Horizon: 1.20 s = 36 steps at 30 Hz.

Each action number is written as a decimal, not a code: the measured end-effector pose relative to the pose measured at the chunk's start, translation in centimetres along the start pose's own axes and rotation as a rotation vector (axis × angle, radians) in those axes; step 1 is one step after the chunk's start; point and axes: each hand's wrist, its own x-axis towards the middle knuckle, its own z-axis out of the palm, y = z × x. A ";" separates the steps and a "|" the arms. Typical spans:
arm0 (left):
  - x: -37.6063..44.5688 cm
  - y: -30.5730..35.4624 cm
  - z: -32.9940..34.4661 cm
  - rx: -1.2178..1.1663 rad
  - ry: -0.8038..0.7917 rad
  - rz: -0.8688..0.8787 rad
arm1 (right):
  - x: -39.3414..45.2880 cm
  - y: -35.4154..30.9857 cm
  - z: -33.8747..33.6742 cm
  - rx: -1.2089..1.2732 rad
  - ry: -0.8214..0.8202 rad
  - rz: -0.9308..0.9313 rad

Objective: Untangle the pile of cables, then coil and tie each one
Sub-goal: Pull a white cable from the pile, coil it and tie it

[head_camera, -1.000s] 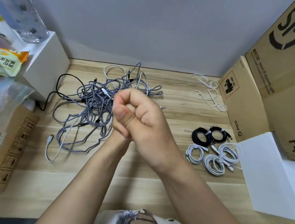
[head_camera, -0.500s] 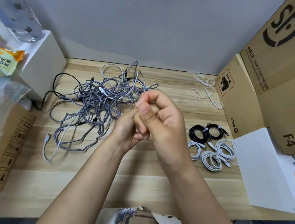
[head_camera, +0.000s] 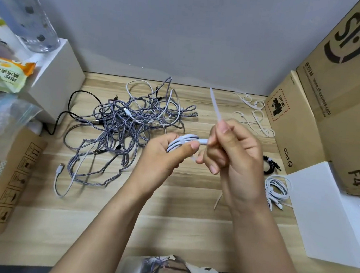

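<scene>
My left hand (head_camera: 162, 156) grips a coiled white cable (head_camera: 185, 142) above the wooden table, thumb across the bundle. A white zip tie (head_camera: 215, 105) is wrapped round the coil, and its long tail sticks up and away. My right hand (head_camera: 231, 153) pinches that tail just right of the coil. Behind the hands lies the tangled pile of grey braided and white cables (head_camera: 121, 127), with one white plug end trailing toward the front left. Tied white coils (head_camera: 277, 190) and a tied black coil (head_camera: 270, 165) rest at the right, partly hidden by my right hand.
Loose white zip ties (head_camera: 254, 114) lie at the back right beside stacked cardboard boxes (head_camera: 319, 108). A white box (head_camera: 328, 212) sits front right. At the left stand a white box with a bottle (head_camera: 27, 12), snack bags and a brown carton (head_camera: 10, 176).
My hands have moved apart from a clasped hold. The white coil now shows in my left hand, and my right hand has drawn the zip tie's tail up and to the right.
</scene>
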 end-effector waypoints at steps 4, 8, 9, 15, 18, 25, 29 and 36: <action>-0.6 1.0 -0.1 0.037 -0.023 0.061 | -0.2 -0.3 -0.9 -0.127 -0.043 0.060; -1.1 1.6 -0.2 0.030 -0.071 0.068 | -0.4 -0.9 -1.6 -0.210 -0.078 0.150; -1.2 1.7 -0.1 0.020 -0.089 0.063 | -0.4 -1.1 -1.6 -0.204 -0.086 0.166; -1.3 1.8 -0.2 -0.040 -0.143 0.007 | -0.5 -1.4 -1.8 -0.227 -0.117 0.205; -1.3 1.9 -0.2 -0.060 -0.149 0.022 | -0.4 -1.5 -1.6 -0.243 -0.118 0.210; -1.5 2.0 -0.4 0.016 -0.169 0.054 | -0.3 -1.7 -1.7 -0.274 -0.184 0.282; -1.6 2.3 -0.1 0.043 -0.207 0.041 | 0.0 -1.8 -2.2 -0.288 -0.230 0.338; -1.6 2.3 -0.3 0.032 -0.281 0.044 | 0.1 -1.3 -2.0 -0.191 -0.218 0.380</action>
